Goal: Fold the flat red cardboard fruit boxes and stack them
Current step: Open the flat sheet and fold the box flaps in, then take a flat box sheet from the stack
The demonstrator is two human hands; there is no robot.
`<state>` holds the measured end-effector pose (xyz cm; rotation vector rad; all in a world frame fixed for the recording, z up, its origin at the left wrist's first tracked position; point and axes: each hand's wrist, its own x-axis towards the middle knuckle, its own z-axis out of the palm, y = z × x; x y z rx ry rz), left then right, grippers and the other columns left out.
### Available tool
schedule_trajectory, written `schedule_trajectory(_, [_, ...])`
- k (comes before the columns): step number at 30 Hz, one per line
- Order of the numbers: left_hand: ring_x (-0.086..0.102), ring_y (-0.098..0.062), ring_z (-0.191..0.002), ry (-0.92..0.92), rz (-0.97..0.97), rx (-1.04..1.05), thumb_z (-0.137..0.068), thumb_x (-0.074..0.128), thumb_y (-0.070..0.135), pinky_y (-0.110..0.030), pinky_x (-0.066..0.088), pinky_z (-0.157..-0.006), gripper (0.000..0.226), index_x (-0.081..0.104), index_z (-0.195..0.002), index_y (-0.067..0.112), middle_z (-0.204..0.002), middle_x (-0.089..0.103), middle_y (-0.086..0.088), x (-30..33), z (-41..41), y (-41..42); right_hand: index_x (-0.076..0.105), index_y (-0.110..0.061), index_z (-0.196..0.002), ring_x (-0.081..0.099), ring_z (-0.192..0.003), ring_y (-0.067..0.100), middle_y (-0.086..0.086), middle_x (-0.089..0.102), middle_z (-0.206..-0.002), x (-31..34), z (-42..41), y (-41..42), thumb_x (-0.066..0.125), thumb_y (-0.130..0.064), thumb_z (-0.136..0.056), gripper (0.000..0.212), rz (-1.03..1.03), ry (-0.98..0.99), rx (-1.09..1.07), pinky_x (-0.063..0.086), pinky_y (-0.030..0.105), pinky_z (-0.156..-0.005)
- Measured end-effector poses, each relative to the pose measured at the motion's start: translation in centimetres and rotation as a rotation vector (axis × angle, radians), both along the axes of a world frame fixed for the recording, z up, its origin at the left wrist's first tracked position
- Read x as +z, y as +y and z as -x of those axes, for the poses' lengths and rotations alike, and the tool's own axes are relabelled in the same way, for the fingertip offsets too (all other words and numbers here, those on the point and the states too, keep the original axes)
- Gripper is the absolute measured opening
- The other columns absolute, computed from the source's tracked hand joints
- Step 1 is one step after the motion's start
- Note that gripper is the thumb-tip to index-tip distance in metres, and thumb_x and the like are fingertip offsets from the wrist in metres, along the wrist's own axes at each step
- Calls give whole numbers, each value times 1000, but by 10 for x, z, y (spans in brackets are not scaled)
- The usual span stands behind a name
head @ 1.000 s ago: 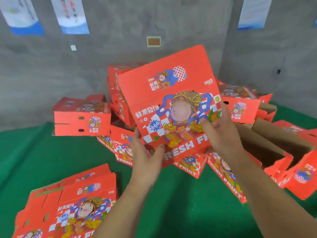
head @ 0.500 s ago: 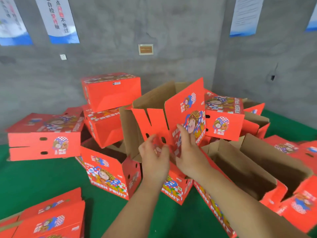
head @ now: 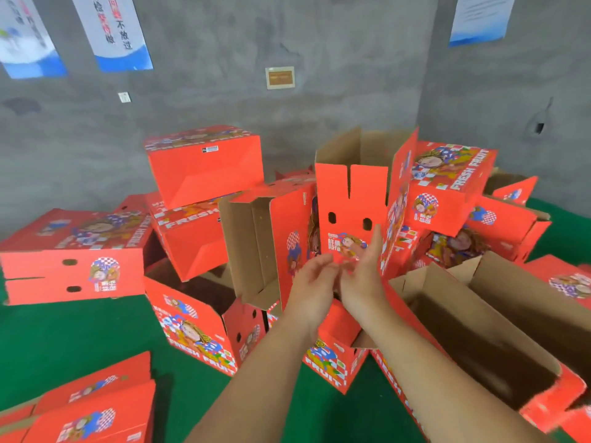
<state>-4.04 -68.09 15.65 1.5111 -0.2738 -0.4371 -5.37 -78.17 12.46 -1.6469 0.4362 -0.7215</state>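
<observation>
**Half-opened box stands on end among the pile**

Green floor covering (head: 80,340) runs under everything, with grey concrete walls (head: 351,75) behind. At the centre, the half-opened box (head: 351,199) stands with its long axis vertical, its open brown mouth pointing to 12 o'clock and its slotted red end flaps, with two oval holes, facing the camera.

Both hands meet at the box's lower part. The left hand (head: 315,290) has loosely spread fingers; the view is blurred and it is unclear whether they touch the cardboard. The right hand (head: 363,273) lies with straight fingers along the red panel, tips pointing to 12 o'clock just below the right oval hole.

Around it lies the heap of folded boxes: a closed box (head: 204,164) tilted at 10 o'clock atop another, a long closed box (head: 72,254) at 9 o'clock with its long axis left to right, an open-topped box (head: 195,321) at 7 o'clock. At 4 o'clock a large open box (head: 489,330) shows its brown inside. At 8 o'clock, by the lower edge, sits the stack of flat boxes (head: 89,414). Posters (head: 112,30) hang on the wall.
</observation>
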Motion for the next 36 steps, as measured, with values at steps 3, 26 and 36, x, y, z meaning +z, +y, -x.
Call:
schedule_trajectory(3, [72, -9, -105, 49, 44, 55, -105, 54, 16, -27, 58, -91, 21, 69, -118, 18, -107, 79, 1, -18, -2, 13, 20, -48, -151, 65, -104, 7, -8, 51, -139, -13, 3, 24, 54, 0, -97, 79, 52, -21, 16, 54, 39, -98])
schedule_trajectory(26, [68, -17, -86, 436, -196, 490, -99, 63, 21, -28, 55, -79, 32, 60, -131, 15, -100, 73, -8, -205, 31, 396, 54, -30, -116, 64, -82, -6, -6, 66, -106, -162, 26, 391, 53, 0, -93, 38, -53, 613, 639, 46, 8, -69])
schedule_trajectory(36, [8, -34, -155, 124, -1363, 199, -90, 49, 75, -51, 8, -127, 80, 10, -158, 58, -169, 10, 2, -297, 47, 634, 13, -18, -163, 39, -125, 32, 10, 34, -138, -263, 47, 466, 65, -49, -95, 91, 367, 862, 539, 34, 37, -110])
